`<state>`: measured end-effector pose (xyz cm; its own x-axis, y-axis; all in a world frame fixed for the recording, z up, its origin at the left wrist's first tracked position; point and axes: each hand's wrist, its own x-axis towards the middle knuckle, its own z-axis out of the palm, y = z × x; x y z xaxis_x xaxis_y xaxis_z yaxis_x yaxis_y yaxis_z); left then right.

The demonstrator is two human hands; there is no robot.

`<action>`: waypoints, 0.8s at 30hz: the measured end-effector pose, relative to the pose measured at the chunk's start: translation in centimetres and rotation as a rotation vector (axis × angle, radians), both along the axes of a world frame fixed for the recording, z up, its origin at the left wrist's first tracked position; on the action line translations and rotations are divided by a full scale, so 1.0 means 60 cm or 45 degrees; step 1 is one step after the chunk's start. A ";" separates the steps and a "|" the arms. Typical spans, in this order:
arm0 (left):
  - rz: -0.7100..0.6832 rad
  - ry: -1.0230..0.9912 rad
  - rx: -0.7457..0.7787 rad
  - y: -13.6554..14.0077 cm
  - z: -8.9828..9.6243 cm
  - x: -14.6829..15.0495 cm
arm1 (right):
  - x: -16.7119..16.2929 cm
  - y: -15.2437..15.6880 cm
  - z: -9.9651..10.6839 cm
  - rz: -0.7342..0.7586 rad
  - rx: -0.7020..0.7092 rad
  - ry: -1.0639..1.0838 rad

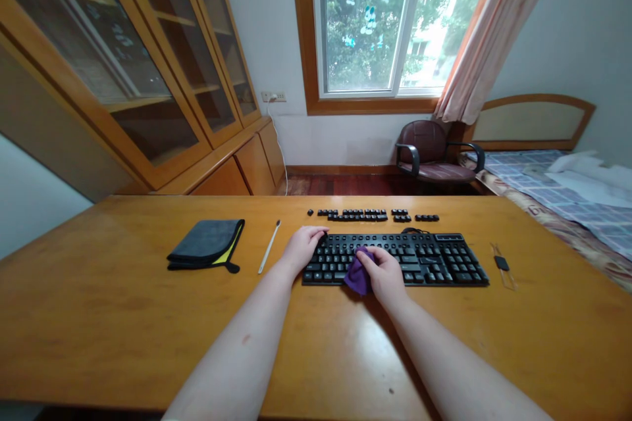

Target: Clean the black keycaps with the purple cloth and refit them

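Observation:
A black keyboard (444, 263) lies on the desk in front of me. Its upper row of switches appears to be without caps. My left hand (302, 248) grips the keyboard's left end, fingers curled over the far left corner. Pinched in my right hand (386, 274) is a purple cloth (359, 276), which rests on the keys left of the keyboard's middle. That cloth hides the keys beneath it. Behind the keyboard, several loose black keycaps (364, 216) stand in rows.
On the wooden desk (123, 329), a folded grey cloth (207, 241) and a toothbrush (269, 247) lie to the left. A wire keycap puller (501, 264) lies right of the keyboard. Beyond the desk are a chair (429, 151), a bed (523, 177) and a cabinet (217, 138).

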<state>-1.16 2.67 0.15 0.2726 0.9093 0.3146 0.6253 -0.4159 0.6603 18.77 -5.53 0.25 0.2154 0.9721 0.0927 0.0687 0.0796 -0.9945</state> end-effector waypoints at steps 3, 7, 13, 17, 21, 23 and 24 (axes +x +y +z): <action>0.034 -0.044 -0.010 -0.001 -0.003 -0.001 | -0.001 0.001 0.001 0.002 0.005 -0.019; -0.032 -0.012 -0.019 -0.003 -0.003 0.007 | -0.002 0.001 0.000 0.000 -0.012 -0.003; -0.103 0.097 0.068 -0.006 -0.005 0.013 | -0.003 0.001 -0.001 0.009 -0.028 -0.016; -0.123 0.136 0.089 -0.002 -0.010 0.012 | -0.002 0.001 -0.003 0.007 -0.023 -0.044; -0.142 0.170 0.060 0.000 -0.013 0.012 | -0.003 0.000 -0.001 0.003 0.002 -0.079; -0.143 0.196 0.052 0.000 -0.012 0.012 | -0.003 -0.001 0.001 0.001 -0.002 -0.087; -0.145 0.205 0.048 0.000 -0.012 0.012 | -0.003 -0.001 0.002 0.001 -0.006 -0.088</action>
<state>-0.41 2.68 -0.58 0.4222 0.8581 0.2923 0.6690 -0.5125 0.5382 18.57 -5.59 0.35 0.2080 0.9727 0.1025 0.1374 0.0747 -0.9877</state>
